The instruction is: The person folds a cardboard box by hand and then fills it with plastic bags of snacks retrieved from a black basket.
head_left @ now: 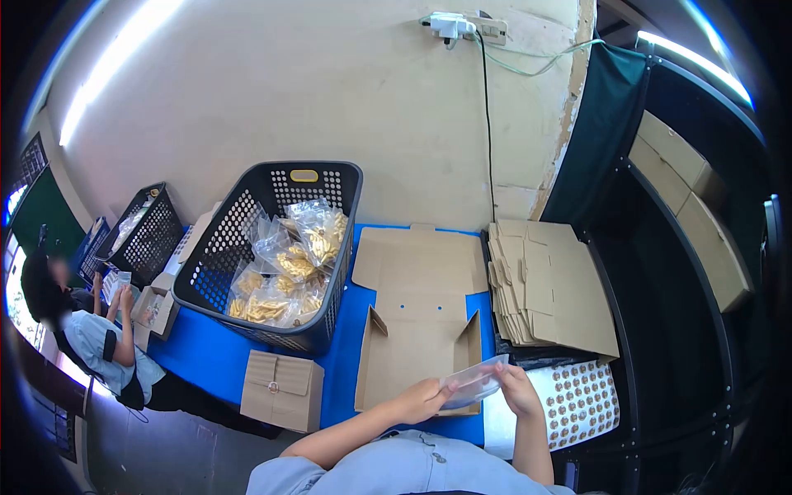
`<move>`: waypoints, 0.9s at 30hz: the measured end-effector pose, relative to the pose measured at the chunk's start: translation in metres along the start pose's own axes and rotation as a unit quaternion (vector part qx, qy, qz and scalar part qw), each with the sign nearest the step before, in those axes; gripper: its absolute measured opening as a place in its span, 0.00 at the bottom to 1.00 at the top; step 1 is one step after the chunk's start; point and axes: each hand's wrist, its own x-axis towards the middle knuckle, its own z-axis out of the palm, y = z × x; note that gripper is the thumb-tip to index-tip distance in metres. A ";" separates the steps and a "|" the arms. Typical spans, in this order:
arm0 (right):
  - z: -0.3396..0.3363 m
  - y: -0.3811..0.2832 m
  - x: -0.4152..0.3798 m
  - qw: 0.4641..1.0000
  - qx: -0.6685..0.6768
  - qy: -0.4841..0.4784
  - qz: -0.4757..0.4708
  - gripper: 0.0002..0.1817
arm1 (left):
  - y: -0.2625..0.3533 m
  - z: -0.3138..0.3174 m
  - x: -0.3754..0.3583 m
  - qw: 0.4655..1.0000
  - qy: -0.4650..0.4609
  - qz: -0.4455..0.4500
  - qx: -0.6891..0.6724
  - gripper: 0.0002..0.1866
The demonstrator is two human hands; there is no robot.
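A clear plastic bag (474, 385) is stretched between my two hands, over the front edge of an open cardboard box (412, 351). My left hand (422, 399) pinches the bag's left end. At its right end, the fingers of my right hand (518, 389) are closed on the bag. The bag looks flat, and whether anything is inside cannot be made out. The box lies with its lid (421, 257) folded back on the blue table (351, 312). A sheet of round stickers (582, 404) lies to the right of my right hand.
A black basket (330, 318) holds several clear bags of yellow pieces (285, 264). Near it stands a closed box (280, 390) with a round sticker. Flattened cardboard boxes (561, 289) are stacked at the right. At the far left, another person (107, 346) stands beside more baskets (148, 235).
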 end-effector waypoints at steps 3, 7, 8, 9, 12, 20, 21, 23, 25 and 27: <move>-0.009 -0.007 0.000 0.996 0.060 0.058 -0.043 0.21 | 0.000 -0.007 -0.005 0.997 0.054 0.014 -0.046 0.26; 0.013 -0.023 -0.003 0.993 0.046 0.068 -0.089 0.25 | -0.011 -0.026 -0.012 0.997 -0.012 -0.052 -0.047 0.29; 0.028 -0.021 -0.002 0.991 0.018 0.081 -0.106 0.27 | -0.011 -0.022 -0.012 0.996 -0.040 -0.058 -0.050 0.36; 0.042 -0.015 -0.001 0.993 0.015 0.030 -0.112 0.28 | -0.009 -0.016 -0.011 0.996 -0.035 -0.060 -0.047 0.36; 0.096 -0.002 -0.001 0.984 -0.088 -0.065 -0.141 0.27 | -0.021 0.017 -0.007 0.993 0.103 0.049 0.015 0.44; 0.081 -0.012 0.021 0.961 -0.201 0.026 -0.190 0.27 | -0.038 -0.008 -0.002 0.919 0.305 0.017 -0.250 0.22; 0.071 -0.006 0.028 0.931 -0.260 0.144 -0.212 0.26 | -0.030 -0.016 -0.005 0.919 0.302 0.015 -0.253 0.22; 0.047 0.022 0.046 0.971 -0.146 0.141 -0.126 0.26 | -0.009 -0.028 -0.013 0.915 0.275 0.010 -0.296 0.22; 0.038 0.026 0.050 0.989 -0.027 0.134 -0.048 0.25 | -0.013 -0.031 -0.012 0.914 0.258 0.014 -0.312 0.23; 0.036 0.027 0.046 0.967 0.253 -0.012 -0.019 0.21 | -0.024 -0.028 -0.012 0.915 0.216 -0.031 -0.340 0.24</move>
